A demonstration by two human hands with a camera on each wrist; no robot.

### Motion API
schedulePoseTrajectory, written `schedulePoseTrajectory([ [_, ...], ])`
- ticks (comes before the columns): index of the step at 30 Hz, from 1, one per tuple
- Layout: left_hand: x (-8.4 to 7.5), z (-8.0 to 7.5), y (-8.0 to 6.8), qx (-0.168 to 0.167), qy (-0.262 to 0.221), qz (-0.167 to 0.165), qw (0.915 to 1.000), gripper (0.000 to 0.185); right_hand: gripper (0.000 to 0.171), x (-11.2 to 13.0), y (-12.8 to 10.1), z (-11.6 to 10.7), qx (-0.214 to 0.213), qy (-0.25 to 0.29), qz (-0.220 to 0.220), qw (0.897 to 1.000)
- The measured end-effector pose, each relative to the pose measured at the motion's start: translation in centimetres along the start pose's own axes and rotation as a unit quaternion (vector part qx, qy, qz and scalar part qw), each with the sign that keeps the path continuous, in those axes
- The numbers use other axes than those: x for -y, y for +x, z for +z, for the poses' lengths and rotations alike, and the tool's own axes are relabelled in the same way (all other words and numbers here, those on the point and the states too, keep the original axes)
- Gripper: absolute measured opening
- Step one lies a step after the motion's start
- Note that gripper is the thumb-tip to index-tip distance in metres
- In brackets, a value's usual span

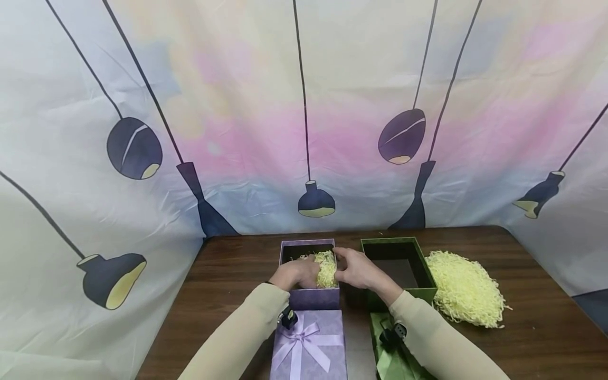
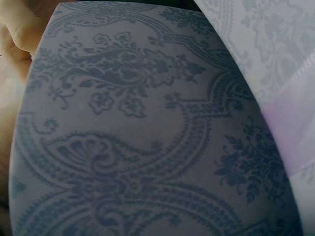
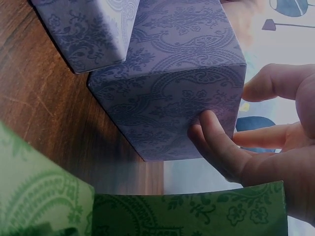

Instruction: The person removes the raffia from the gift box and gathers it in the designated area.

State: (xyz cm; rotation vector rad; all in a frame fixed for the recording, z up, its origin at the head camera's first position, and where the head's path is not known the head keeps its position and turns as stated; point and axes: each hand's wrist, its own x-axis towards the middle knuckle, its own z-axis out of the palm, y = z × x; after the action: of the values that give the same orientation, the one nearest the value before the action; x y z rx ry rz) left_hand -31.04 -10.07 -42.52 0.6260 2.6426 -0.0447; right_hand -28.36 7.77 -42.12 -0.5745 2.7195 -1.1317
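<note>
An open purple patterned box (image 1: pixel 313 298) stands on the table with yellow shredded paper (image 1: pixel 326 268) inside it. My left hand (image 1: pixel 296 273) is down in the box and presses on the paper; its fingertips are hidden. My right hand (image 1: pixel 353 269) reaches over the box's right rim to the paper. In the right wrist view its thumb (image 3: pixel 212 140) rests on the outside wall of the purple box (image 3: pixel 172 83) and its fingers (image 3: pixel 268 83) lie fairly straight. The box wall (image 2: pixel 147 137) fills the left wrist view.
An empty green box (image 1: pixel 400 244) stands open just right of the purple one. A loose heap of shredded paper (image 1: pixel 467 289) lies further right. The purple lid with a bow (image 1: pixel 309 343) and a green lid (image 1: pixel 391 359) lie near the front edge.
</note>
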Motion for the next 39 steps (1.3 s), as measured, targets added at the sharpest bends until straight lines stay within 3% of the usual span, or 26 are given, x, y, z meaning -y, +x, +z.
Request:
schedulePoseTrajectory([
  [5,0.0,0.2,0.1,-0.005,0.004,0.003,1.0000,0.016,0.069,0.0,-0.1,0.0,-0.005,-0.008,0.002,1.000],
  [11,-0.1,0.4,0.3,-0.010,0.001,-0.004,0.9999,0.033,0.068,0.0,-0.1,0.0,-0.004,-0.004,0.002,1.000],
  [18,-0.2,0.6,0.4,0.006,0.000,-0.036,0.9993,0.025,0.068,0.0,0.0,0.1,0.007,0.003,0.001,1.000],
  [31,-0.4,1.0,0.8,-0.008,0.053,-0.029,0.9981,0.021,0.068,0.0,-0.1,0.1,0.000,-0.009,-0.015,1.000],
  [39,-0.4,1.0,1.1,-0.013,0.050,-0.039,0.9979,0.034,0.069,0.0,0.0,0.1,-0.002,-0.009,-0.011,1.000],
])
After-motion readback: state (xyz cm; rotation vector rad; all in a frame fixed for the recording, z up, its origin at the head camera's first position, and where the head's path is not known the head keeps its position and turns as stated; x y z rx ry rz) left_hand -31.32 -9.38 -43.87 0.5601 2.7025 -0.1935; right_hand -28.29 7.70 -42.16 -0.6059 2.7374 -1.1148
